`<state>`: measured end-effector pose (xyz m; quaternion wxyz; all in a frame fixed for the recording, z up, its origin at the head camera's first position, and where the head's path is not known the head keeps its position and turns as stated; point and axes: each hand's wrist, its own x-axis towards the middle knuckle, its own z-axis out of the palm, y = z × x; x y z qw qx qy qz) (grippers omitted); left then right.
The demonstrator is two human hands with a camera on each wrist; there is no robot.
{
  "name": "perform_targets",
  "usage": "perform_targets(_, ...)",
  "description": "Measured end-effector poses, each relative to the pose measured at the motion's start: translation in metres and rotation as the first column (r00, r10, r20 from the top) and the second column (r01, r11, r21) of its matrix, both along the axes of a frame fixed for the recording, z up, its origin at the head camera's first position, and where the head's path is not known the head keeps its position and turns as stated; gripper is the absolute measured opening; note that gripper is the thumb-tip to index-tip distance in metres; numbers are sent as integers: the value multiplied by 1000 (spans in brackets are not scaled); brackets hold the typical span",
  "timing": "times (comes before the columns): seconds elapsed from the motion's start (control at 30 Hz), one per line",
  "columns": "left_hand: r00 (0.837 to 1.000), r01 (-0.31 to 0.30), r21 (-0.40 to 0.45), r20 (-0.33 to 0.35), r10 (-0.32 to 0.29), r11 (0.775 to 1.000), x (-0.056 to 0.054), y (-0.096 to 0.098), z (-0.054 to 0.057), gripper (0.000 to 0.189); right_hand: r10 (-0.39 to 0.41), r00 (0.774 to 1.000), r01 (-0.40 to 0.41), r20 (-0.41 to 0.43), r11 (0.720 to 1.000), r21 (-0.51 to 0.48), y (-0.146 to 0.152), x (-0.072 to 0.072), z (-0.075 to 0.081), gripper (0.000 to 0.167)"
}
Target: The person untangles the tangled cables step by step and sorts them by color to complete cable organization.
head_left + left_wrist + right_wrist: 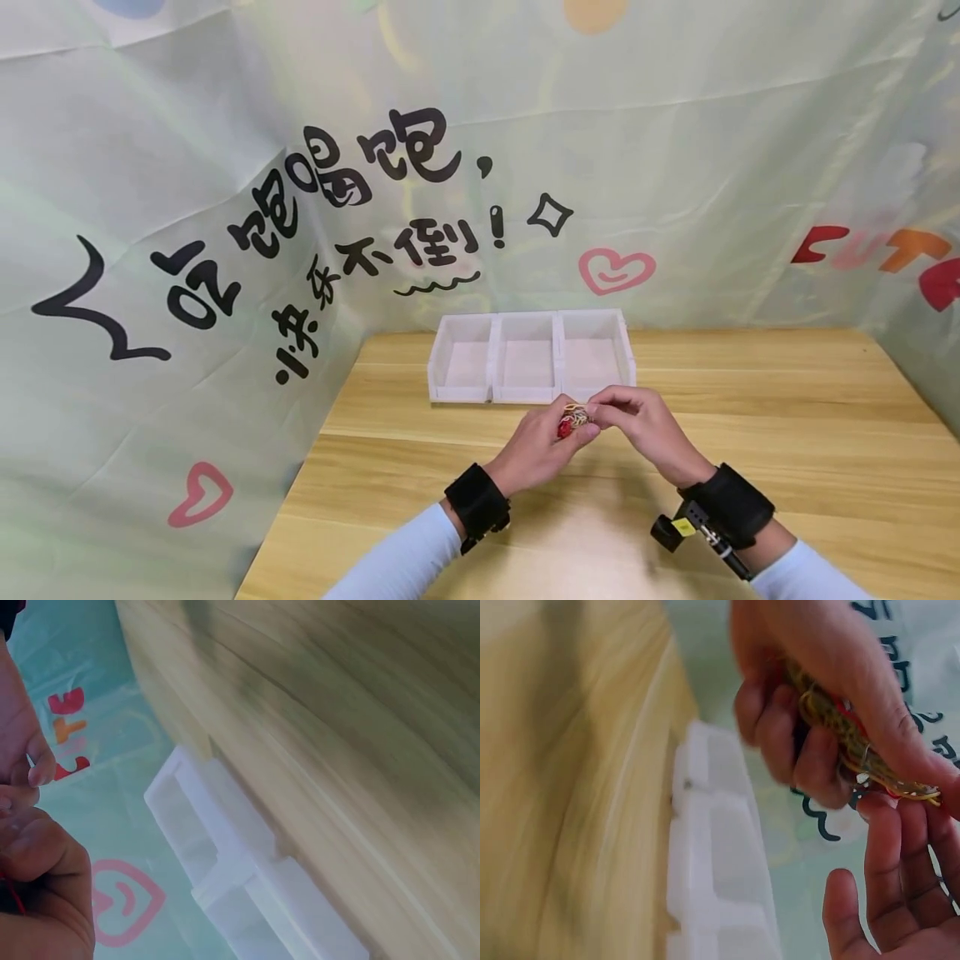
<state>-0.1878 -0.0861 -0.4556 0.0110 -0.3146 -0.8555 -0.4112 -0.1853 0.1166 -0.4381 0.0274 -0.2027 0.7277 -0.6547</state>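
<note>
In the head view my left hand (534, 446) is in front of the white bins, gripping a tangled bundle of thin yellowish and red loops (576, 418). The right wrist view shows the left fingers curled round this bundle (840, 727), with its loose end sticking out past the thumb. My right hand (643, 429) meets the bundle from the right, its thumb and fingertips pinching strands at that end. Only a bit of red strand (13, 894) shows inside the left hand in the left wrist view. What kind of loops they are is too small to tell.
A row of three white open bins (527, 398) stands at the back of the wooden table (750, 417). Printed cloth walls (712, 208) rise behind it and at the sides. Each wrist wears a black strap; a small camera (667, 533) hangs from the right one.
</note>
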Motion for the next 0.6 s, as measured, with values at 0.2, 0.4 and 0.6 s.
perform_targets(0.2,1000,8,6,19,-8,1000,2,2,1,29,103,985,-72,136,974,-215,0,0,-2,21)
perform_targets(0.4,1000,7,19,25,-8,1000,2,3,3,35,212,958,-141,191,934,-327,-3,-1,-6,17)
perform_targets(0.6,999,1,49,51,-3,999,0,1,-2,38,176,969,-101,176,925,-367,-3,-1,0,18)
